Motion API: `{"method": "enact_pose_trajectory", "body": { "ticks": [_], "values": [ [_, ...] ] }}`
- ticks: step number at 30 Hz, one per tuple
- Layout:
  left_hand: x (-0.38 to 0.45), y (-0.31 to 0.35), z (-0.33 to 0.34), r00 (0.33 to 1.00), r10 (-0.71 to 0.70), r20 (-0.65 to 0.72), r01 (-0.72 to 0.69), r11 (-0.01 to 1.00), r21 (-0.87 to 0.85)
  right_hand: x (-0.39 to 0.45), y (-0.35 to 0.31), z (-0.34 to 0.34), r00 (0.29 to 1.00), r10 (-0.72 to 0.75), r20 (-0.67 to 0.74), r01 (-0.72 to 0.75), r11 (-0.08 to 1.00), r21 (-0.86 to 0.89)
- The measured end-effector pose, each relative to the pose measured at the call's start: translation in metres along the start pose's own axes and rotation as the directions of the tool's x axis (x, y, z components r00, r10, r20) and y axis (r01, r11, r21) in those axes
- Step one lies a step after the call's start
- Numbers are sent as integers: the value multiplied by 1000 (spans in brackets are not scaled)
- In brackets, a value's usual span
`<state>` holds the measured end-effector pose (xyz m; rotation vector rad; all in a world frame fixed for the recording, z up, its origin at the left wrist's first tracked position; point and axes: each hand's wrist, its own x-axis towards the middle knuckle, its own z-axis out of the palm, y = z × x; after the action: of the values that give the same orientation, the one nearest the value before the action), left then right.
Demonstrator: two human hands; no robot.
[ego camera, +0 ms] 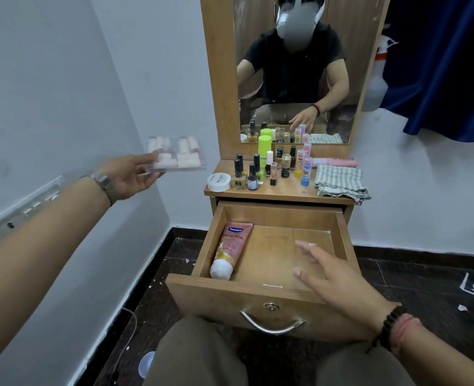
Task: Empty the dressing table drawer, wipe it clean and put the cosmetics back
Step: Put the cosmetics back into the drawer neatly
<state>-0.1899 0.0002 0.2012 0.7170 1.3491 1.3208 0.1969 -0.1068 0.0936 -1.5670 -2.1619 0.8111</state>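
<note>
The wooden drawer [341,232] of the dressing table is pulled out. A pink Vaseline tube [230,246] lies along its left side, white cap toward me. My left hand [130,176] pinches a clear plastic case [177,154] of pale small items, held in the air left of the table top. My right hand [330,274] hovers over the drawer's right half, fingers spread and holding nothing. On the table top [286,190] stand several nail polish bottles [252,174], a green-capped bottle [264,151], a white round jar [218,181] and lip balm sticks [306,171].
A folded striped cloth [341,181] lies on the table top's right side, a pink flat item [339,162] behind it. The mirror [294,68] rises behind. White walls stand left and right, a blue curtain [453,65] at far right. My knees sit right below the drawer front.
</note>
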Motion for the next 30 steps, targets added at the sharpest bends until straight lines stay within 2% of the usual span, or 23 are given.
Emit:
{"method": "enact_pose_trajectory", "body": {
  "ticks": [5,9,13,16,20,26,28,30],
  "values": [
    [-59,-40,44,985,-82,151,73,995,66,-13,-13,-29,994,9,-109,4,993,118],
    [-85,-85,93,936,-234,263,207,970,127,-27,-5,-37,993,89,-72,-79,988,131],
    [-86,-129,137,894,-344,286,296,934,199,-35,10,-40,983,179,-27,-179,984,6],
    [-73,-157,163,888,-382,256,325,915,241,-33,16,-47,967,236,-100,-242,969,-52],
    [-51,-184,186,899,-399,183,329,889,320,-32,15,-53,951,246,-188,-261,963,-61],
    [-34,-201,198,907,-390,157,318,880,352,-32,13,-55,951,208,-227,-222,974,-38],
    [-30,-203,197,920,-356,166,256,864,433,-31,15,-56,952,208,-227,-219,976,-23],
    [-29,-205,195,921,-312,233,136,819,557,-30,16,-56,953,202,-226,-212,977,-21]
  ]
}}
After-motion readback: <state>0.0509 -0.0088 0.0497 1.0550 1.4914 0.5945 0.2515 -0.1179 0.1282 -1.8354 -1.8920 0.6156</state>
